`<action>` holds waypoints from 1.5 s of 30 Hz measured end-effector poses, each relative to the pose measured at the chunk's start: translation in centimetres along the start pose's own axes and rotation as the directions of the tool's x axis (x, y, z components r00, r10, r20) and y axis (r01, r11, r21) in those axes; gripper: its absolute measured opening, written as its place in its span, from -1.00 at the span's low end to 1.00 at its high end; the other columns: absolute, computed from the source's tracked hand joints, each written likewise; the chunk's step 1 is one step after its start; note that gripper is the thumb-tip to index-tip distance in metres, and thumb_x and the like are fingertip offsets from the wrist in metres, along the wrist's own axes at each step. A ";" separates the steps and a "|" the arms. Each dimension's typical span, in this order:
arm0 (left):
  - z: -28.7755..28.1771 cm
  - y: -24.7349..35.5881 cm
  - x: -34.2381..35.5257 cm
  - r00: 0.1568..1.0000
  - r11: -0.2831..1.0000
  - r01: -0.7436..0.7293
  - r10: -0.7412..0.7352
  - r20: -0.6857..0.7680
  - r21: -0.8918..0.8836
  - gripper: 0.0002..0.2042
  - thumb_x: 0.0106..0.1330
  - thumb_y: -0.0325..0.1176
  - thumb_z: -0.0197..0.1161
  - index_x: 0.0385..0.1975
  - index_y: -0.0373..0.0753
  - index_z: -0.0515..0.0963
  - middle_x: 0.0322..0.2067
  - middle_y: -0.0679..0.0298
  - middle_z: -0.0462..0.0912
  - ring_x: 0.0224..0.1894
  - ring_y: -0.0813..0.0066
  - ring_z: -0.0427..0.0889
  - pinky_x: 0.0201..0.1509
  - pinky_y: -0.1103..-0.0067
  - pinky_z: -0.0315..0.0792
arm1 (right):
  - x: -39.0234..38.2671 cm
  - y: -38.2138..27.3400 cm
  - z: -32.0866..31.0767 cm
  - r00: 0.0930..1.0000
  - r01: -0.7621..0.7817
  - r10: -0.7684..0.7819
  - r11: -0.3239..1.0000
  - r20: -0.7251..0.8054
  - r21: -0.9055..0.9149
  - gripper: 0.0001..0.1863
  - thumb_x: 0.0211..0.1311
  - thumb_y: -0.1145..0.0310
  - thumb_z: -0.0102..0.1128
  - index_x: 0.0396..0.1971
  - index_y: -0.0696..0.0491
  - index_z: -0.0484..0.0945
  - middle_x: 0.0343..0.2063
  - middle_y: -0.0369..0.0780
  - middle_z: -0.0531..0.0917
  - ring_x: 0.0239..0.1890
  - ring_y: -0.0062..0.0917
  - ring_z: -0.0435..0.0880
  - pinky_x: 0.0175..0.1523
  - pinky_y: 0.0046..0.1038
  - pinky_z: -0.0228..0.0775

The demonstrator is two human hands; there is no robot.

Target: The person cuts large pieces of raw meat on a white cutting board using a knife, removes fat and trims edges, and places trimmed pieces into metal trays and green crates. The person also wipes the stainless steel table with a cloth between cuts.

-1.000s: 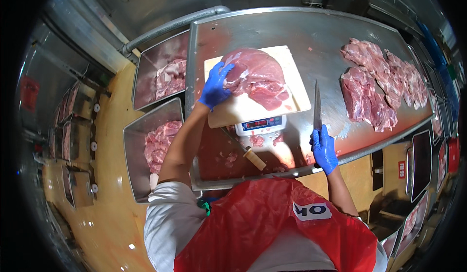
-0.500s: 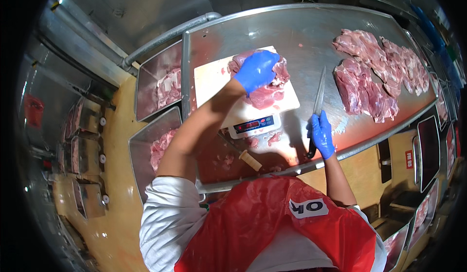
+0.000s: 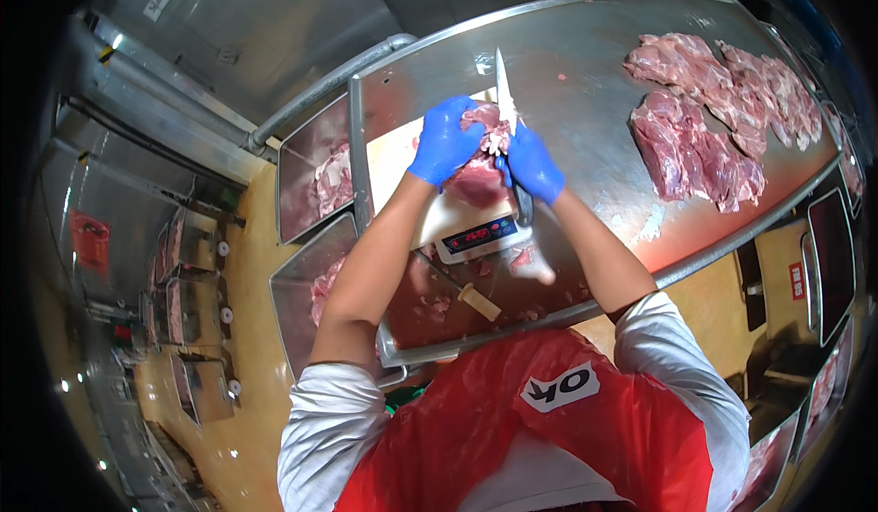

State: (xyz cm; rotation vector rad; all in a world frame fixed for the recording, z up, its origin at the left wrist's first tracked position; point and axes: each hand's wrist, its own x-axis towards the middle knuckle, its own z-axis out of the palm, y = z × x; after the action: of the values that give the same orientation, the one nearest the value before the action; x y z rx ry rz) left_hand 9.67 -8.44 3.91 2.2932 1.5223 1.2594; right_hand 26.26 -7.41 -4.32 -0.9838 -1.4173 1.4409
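Observation:
A piece of raw meat lies on a white cutting board that rests on a digital scale with a lit red display. My left hand, in a blue glove, is closed on the meat's left and upper part. Blue-gloved too, my right hand grips a knife by its black handle. The long blade points away from me along the meat's right edge. Whether its edge touches the meat is hard to tell, as my fingers partly cover it.
Several large raw meat pieces lie on the right of the steel table. A pale-handled tool and meat scraps lie near the front edge. Steel bins with meat stand along the left side. Meat-filled trolleys stand farther left.
My right hand has lifted the knife off the table and brought it leftward to the meat. My left hand has shifted left on the meat, and the view has tilted slightly.

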 end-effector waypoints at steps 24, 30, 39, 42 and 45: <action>3.2 4.4 3.0 0.949 0.945 0.047 -0.144 -0.282 -0.324 -0.85 0.13 -0.34 0.24 -0.38 -0.26 0.49 -0.40 0.00 0.61 -0.29 0.00 0.65 -0.23 0.23 0.53 | -2.4 5.1 4.6 0.949 0.087 0.074 0.873 0.306 -0.480 -0.30 0.47 0.14 0.05 0.43 0.13 0.03 0.44 -0.02 0.09 0.46 -0.21 0.07 0.51 -0.21 -0.14; 2.2 6.1 1.0 0.923 0.956 -0.025 -0.091 -0.374 -0.294 -0.89 0.16 -0.42 0.19 -0.38 -0.27 0.43 -0.40 -0.02 0.57 -0.30 -0.07 0.62 -0.22 0.23 0.51 | 0.8 1.9 11.7 0.996 -0.033 0.048 0.978 0.069 -0.206 -0.72 0.50 0.14 -0.06 -0.14 0.07 0.40 -0.27 -0.12 0.50 -0.32 -0.33 0.50 -0.25 -0.20 0.40; -1.9 10.8 1.0 0.828 0.873 -0.252 -0.029 -0.561 -0.418 -0.79 0.08 -0.46 0.21 -0.27 -0.29 0.42 -0.38 -0.04 0.53 -0.34 -0.13 0.57 -0.26 0.17 0.46 | -1.2 -0.3 18.4 0.928 -0.218 0.187 0.974 0.322 0.062 -0.75 0.55 0.17 -0.10 -0.26 0.04 0.33 -0.66 -0.29 0.47 -0.70 -0.56 0.47 -0.60 -0.48 0.39; -4.5 14.4 -1.5 0.929 0.801 -0.228 0.009 -0.371 -0.553 -0.76 0.05 -0.51 0.22 -0.26 -0.30 0.43 -0.36 -0.02 0.54 -0.35 -0.11 0.58 -0.28 0.24 0.49 | 0.4 -1.8 20.1 0.924 -0.087 0.017 0.982 0.383 0.167 -0.74 0.55 0.16 -0.10 -0.24 0.06 0.32 -0.67 -0.29 0.45 -0.71 -0.59 0.48 -0.64 -0.55 0.35; -6.5 13.5 -3.7 0.986 0.699 -0.091 -0.036 -0.162 -0.709 -0.77 0.02 -0.52 0.27 -0.28 -0.30 0.53 -0.31 0.05 0.61 -0.31 0.13 0.67 -0.26 0.38 0.54 | -5.5 1.0 16.6 0.870 -0.107 0.137 0.990 0.473 -0.089 -0.75 0.54 0.17 -0.05 -0.23 0.06 0.40 -0.55 -0.28 0.50 -0.64 -0.64 0.45 -0.53 -0.59 0.36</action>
State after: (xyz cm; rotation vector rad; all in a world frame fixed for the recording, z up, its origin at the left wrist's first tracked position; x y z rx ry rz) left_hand 14.26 -20.19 12.82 1.7150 0.7789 1.6971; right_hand 12.24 -17.80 -4.80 -0.7920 -1.7847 1.8342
